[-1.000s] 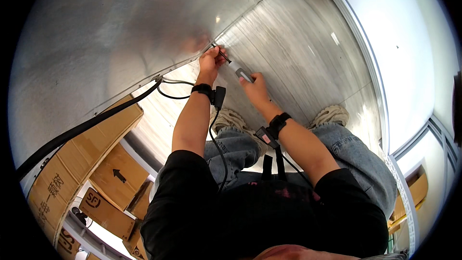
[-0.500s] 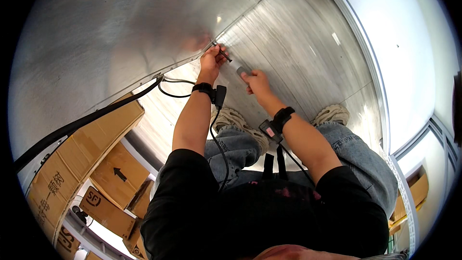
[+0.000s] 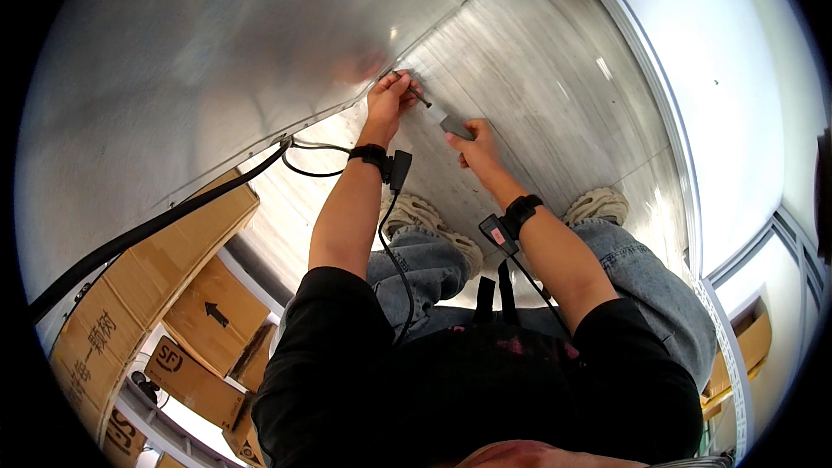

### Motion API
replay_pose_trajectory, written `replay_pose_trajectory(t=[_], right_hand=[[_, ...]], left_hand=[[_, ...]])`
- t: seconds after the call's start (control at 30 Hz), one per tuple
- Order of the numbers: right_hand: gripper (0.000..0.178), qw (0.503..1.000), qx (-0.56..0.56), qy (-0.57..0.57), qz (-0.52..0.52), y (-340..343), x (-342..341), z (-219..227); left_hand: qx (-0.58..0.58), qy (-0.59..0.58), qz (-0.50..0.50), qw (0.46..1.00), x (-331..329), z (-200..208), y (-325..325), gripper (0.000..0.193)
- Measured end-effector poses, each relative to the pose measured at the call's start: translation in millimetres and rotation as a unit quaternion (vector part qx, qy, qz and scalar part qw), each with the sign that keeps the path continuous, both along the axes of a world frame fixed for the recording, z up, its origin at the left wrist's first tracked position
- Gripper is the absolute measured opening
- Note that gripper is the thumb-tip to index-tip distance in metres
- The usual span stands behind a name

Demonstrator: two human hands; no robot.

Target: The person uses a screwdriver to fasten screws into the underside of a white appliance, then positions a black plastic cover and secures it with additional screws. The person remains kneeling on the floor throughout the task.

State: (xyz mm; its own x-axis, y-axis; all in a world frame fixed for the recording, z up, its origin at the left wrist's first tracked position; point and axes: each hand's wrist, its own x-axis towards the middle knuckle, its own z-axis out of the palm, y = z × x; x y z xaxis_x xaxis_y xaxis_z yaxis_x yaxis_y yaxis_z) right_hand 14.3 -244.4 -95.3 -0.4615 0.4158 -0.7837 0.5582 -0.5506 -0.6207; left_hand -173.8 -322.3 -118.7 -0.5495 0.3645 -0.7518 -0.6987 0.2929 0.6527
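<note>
Near the lower edge of a large metal panel (image 3: 260, 52), my left hand (image 3: 387, 102) has its fingers closed round the thin dark shaft of what looks like a screwdriver (image 3: 456, 127). Its grey handle with a pale front part sits in my right hand (image 3: 476, 147), with the thumb along it. The shaft slants up and left toward the panel's edge. Whatever its tip touches is hidden behind my left fingers.
A thick black cable (image 3: 156, 227) runs along the panel's edge at the left, above cardboard boxes (image 3: 215, 303). My shoes stand on the pale wood-look floor (image 3: 537, 78). A white curved surface (image 3: 719, 78) with a metal-edged frame rises at the right.
Both hands and the tool between them have shifted slightly to the right. The left hand has also slid a little farther up along the panel's edge.
</note>
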Motion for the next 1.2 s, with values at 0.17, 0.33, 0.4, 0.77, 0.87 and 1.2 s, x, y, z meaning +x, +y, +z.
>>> replay_pose_trajectory(t=[0.17,0.33,0.4,0.77,0.87,1.2], right_hand=[[0.039,0.989,0.131,-0.051,0.049,27.0,7.3,2.0],[0.036,0.983,0.177,-0.004,-0.038,31.8,8.9,-26.4],[0.036,0.986,0.158,0.008,-0.054,34.4,6.7,-29.4],[0.036,0.981,0.19,-0.008,-0.023,41.9,5.6,-28.8],[0.036,0.979,0.2,0.006,-0.029,41.3,4.7,-32.7],[0.036,0.98,0.194,0.004,-0.032,40.4,6.8,-39.4]], left_hand=[[0.04,0.014,-0.001,0.999,10.2,6.7,47.8,0.016],[0.054,0.006,0.006,0.998,12.5,2.2,84.4,0.024],[0.048,0.013,0.001,0.999,11.6,0.5,92.7,0.022],[0.013,0.035,0.022,0.999,13.4,-3.2,101.2,0.024],[0.03,0.034,0.019,0.999,11.8,-8.0,98.3,0.022],[0.029,0.032,0.023,0.999,12.8,-7.5,97.9,0.019]])
